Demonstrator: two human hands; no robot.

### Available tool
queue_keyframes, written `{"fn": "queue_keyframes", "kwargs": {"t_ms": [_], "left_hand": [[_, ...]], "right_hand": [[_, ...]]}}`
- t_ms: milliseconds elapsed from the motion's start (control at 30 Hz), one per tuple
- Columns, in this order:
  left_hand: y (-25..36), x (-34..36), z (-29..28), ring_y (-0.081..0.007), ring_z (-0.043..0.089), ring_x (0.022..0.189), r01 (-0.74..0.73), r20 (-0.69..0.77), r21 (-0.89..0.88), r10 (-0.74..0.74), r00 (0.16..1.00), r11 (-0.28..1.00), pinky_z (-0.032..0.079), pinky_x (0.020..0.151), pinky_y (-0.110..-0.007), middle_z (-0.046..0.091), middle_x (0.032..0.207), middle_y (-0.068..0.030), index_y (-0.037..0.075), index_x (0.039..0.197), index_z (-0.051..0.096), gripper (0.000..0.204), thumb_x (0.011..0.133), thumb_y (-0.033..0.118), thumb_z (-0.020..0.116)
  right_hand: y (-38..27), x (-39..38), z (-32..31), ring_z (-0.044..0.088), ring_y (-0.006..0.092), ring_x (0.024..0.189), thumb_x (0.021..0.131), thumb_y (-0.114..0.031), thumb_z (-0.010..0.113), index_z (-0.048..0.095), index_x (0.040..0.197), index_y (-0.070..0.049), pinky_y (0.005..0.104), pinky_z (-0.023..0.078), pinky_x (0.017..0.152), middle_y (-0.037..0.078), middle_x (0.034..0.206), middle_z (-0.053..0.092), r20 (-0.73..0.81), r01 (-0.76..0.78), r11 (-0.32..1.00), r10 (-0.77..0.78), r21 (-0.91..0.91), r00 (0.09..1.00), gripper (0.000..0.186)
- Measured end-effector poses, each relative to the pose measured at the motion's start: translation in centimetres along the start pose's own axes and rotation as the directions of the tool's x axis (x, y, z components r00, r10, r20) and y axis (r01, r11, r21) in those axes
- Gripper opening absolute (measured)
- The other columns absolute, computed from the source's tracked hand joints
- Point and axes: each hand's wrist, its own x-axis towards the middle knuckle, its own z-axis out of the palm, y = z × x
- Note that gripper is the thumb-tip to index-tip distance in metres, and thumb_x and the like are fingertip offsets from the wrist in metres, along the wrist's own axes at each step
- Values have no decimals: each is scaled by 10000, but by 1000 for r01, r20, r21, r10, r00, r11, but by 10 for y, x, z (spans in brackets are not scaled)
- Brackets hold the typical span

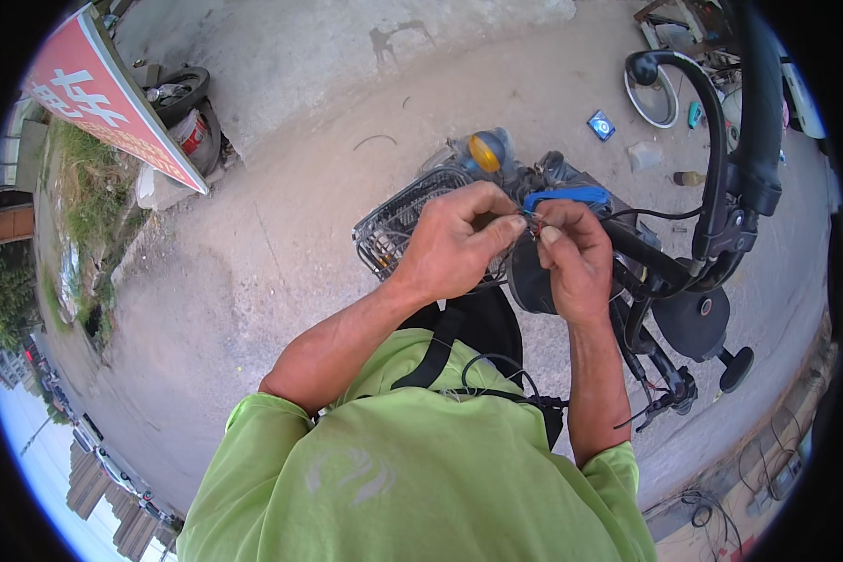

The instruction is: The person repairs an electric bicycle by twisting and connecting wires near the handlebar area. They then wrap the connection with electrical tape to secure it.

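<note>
Your left hand and right hand, close together, pinch thin wires near the blue piece; probably light, limp, easily snapped, so hold near the ends, fingertips only.

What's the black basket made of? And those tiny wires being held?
The basket is probably metal, dark and slightly shiny, with thin crisscross bars, but could be plastic. The wires seem plastic-covered: thin, coloured strands, finish too small to tell.
</note>
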Motion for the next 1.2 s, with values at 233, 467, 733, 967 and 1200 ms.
{"fn": "queue_keyframes", "kwargs": {"t_ms": [233,467,733,967,1200], "left_hand": [[9,-3,2,-174,636,753,-213,-52,208,228,972,955,513,669,-323,641,848,-99,-19,925,670,154,855,89,755],[26,-9,-1,-271,665,841,-470,-81,397,540,838,789,539,732,-363,643,914,-113,1,941,695,185,774,24,772],[34,-3,-20,-167,637,795,-275,144,397,236,961,876,512,699,-317,660,865,-64,-12,949,684,152,814,47,722],[18,2,-18,-105,580,752,128,144,89,-140,980,988,498,679,-284,638,839,-35,-31,941,650,173,878,130,670],[7,9,-18,-146,581,707,495,281,-293,-421,862,818,554,620,-305,587,865,-59,-37,1021,616,284,935,224,686]], "right_hand": [[-4,-3,7,556,34,779,892,85,642,638,1026,8,199,455,674,21,1042,610,7,75,989,-75,-126,997,154],[-3,-4,12,535,35,736,827,99,683,649,987,-1,201,424,602,32,1011,609,15,206,897,-217,-392,976,191],[-13,-7,18,564,109,681,772,113,687,643,957,-23,254,458,572,73,987,623,181,402,680,-375,-613,909,233],[-6,-12,15,611,154,695,770,110,709,642,954,-19,290,512,601,99,995,630,213,434,681,-387,-590,897,235],[-2,-8,14,610,149,695,760,124,712,651,960,-18,282,514,607,105,1001,634,268,538,599,-483,-593,833,252]]}}
